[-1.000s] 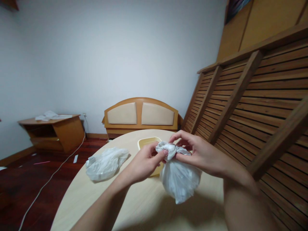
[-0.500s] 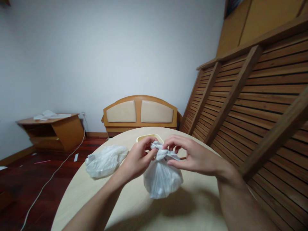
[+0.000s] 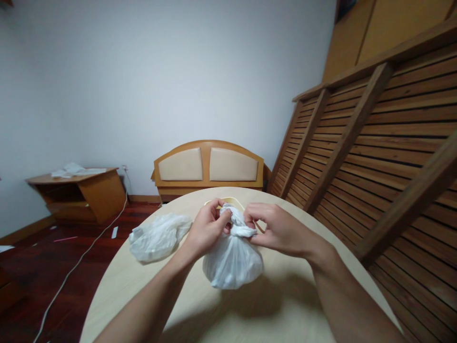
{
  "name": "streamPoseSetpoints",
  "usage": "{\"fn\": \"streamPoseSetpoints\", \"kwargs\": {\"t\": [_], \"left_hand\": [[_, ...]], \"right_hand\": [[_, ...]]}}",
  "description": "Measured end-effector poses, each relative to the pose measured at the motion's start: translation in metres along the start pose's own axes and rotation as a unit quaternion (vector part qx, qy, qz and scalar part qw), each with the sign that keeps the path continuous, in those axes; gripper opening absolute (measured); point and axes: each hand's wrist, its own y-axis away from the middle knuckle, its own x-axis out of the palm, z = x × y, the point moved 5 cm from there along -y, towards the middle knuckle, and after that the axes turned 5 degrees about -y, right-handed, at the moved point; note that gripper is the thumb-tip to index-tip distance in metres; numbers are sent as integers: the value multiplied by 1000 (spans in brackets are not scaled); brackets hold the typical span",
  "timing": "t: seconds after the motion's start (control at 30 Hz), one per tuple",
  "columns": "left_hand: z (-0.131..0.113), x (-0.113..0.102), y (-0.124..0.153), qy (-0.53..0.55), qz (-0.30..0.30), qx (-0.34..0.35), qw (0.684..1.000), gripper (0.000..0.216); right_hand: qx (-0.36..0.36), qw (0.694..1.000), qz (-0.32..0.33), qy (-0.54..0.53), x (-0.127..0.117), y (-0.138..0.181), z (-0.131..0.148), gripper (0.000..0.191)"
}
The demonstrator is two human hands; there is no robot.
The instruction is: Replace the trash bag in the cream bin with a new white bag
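Observation:
A filled white plastic bag (image 3: 233, 265) hangs from my two hands over the round table (image 3: 200, 314), its neck twisted and gathered into a knot. My left hand (image 3: 210, 226) pinches the twisted top on the left side. On the right, my right hand (image 3: 276, 228) grips an end of the bag beside the knot, fingers curled in. What the bag contains is hidden by its cloudy film. Partly covered behind the hands is a pale yellow container (image 3: 233, 201), of which mainly the rim shows.
Another crumpled white plastic bag (image 3: 159, 238) lies on the table's left side. Beyond stand a headboard (image 3: 207, 164) and a low wooden cabinet (image 3: 89, 195) with papers. A slatted wooden panel (image 3: 357, 157) leans at the right. A white cable (image 3: 76, 264) crosses the floor.
The bag has shifted slightly left. My right hand's fingers have closed from a spread pose onto the bag's end, and the twisted top now stands more upright.

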Motion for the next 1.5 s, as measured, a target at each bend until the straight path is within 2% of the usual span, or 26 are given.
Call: {"fn": "streamPoseSetpoints", "kwargs": {"t": [0.2,0.43,0.63,0.87,0.93,1.17,1.33,1.4,1.5], "left_hand": [[-11,-1,4,15,-5,1,1000,36],[-12,-6,4,49,-94,12,994,32],[-13,-7,5,71,-83,10,994,40],[-16,-3,6,90,-65,21,994,47],[-17,-2,7,95,-62,21,993,49],[-20,-1,9,92,-62,7,994,53],[-19,0,11,83,-69,1,994,54],[-17,0,10,79,-75,0,994,54],[-14,-3,9,82,-99,-2,992,53]], "right_hand": [[-11,999,-38,-27,-7,1,1,15],[-68,997,2,-42,-3,0,5,17],[-64,997,6,-50,-4,1,7,21],[-20,998,-48,-36,-10,0,7,6],[-4,997,-60,-44,-11,0,4,7],[19,986,-52,-156,-8,0,0,20],[60,951,-28,-302,7,-2,-13,26],[71,962,-42,-262,9,-1,-18,29],[47,989,-94,-105,4,3,-15,39]]}}
